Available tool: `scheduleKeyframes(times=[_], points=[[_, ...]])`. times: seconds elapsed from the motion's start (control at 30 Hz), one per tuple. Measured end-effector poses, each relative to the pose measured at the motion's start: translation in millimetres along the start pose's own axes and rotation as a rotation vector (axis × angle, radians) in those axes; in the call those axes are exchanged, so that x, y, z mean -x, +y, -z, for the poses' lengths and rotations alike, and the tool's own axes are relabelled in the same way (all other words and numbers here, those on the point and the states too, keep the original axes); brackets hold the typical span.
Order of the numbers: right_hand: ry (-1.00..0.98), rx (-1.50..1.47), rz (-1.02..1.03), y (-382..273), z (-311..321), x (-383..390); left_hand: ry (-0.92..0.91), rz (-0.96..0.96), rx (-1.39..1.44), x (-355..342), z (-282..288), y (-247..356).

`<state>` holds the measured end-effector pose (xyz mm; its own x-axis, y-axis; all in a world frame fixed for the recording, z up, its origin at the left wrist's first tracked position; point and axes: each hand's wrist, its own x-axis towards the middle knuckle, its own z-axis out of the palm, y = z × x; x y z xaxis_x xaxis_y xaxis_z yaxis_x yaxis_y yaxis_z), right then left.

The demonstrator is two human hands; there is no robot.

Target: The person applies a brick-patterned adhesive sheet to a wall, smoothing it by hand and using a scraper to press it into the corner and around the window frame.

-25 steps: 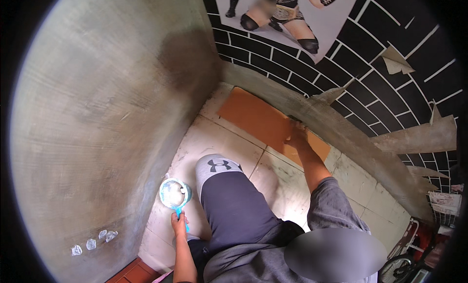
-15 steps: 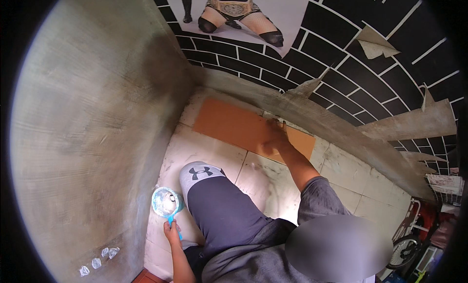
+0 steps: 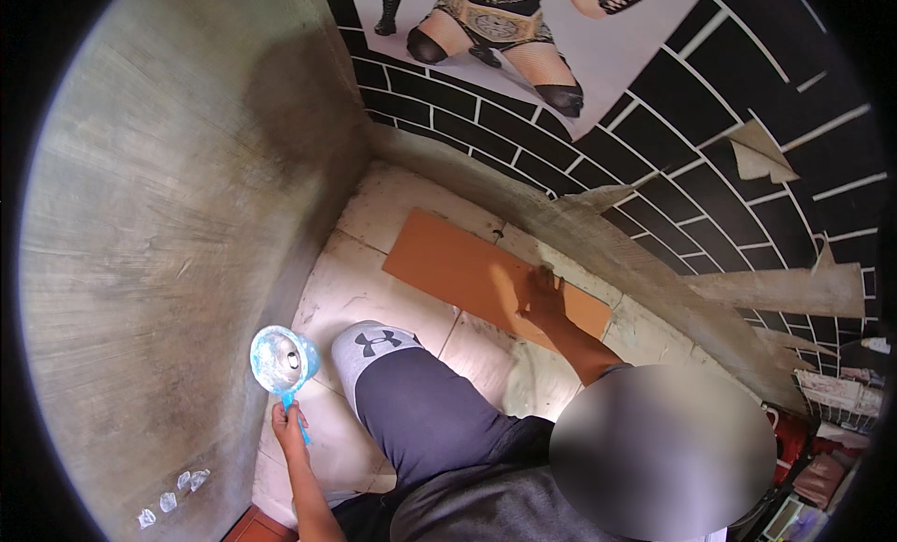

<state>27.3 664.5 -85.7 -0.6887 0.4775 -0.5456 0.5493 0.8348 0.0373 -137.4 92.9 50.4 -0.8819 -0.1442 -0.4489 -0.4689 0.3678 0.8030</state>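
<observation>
The orange board [image 3: 472, 266], at two o'clock from the blue dipper [image 3: 308, 360], lies farther from the brick-patterned wall [image 3: 710, 84] than before. The right hand's [image 3: 544, 294] fingers spread on it, clasping nothing; the left hand's [image 3: 289, 420] fingers clench the dipper's handle [image 3: 287, 402]. Pale floor tiles [image 3: 350, 290] surround it; a grey wall [image 3: 168, 215] rises at nine o'clock.

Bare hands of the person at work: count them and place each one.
2. The left hand grips the blue handle of the dipper; the right hand is over the right part of the orange-brown board. Neither is fully hidden.
</observation>
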Motion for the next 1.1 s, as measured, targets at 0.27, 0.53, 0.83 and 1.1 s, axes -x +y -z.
scheduleKeyframes(times=[0.27,0.53,0.83,1.1], points=[[-0.041,0.049,0.014,24,-18,18,-0.101,-0.041,-0.053,-10,-1,84],[-0.076,0.019,-0.028,21,-23,14,-0.182,-0.14,-0.068,3,-27,180],[-0.193,0.011,-0.206,5,-16,18,-0.366,-0.236,-0.051,-5,-91,232],[-0.167,-0.003,-0.437,35,-40,62,-0.512,-0.116,0.161,-19,-176,189]])
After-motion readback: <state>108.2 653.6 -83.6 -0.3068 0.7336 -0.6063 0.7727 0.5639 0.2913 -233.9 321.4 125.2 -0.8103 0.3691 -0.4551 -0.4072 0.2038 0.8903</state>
